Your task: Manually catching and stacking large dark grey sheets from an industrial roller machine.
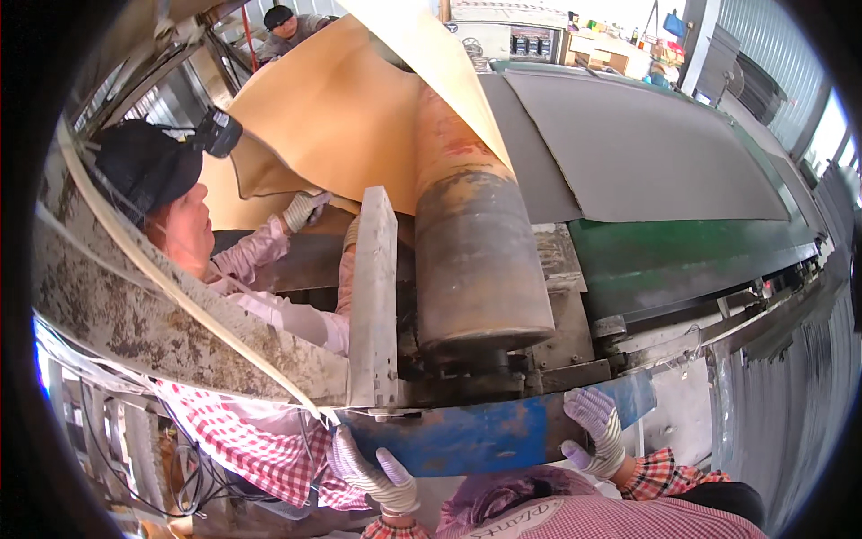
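Note:
Both of my hands wear striped grey-white knit gloves. My left hand (375, 474) rests against the left end of a worn blue metal beam (467, 438), its thumb apart from its fingers. Farther right, my right hand (596, 435) lies on the same beam, fingers stretched upward and thumb spread to the side. No object shows in either palm. Just beyond the beam is a large worn metal roller (485, 269). A tan sheet (337, 117) passes at the roller's left, and a pale strip of sheet (440, 63) slants over its far part.
At the left, a co-worker's gloved hand (307, 210) holds the tan sheet's edge. An upright metal post (373, 296) stands beside the roller. Dark grey sheets (646, 153) lie on a green conveyor belt (691, 260) at the right. Another person (292, 31) is at the far left.

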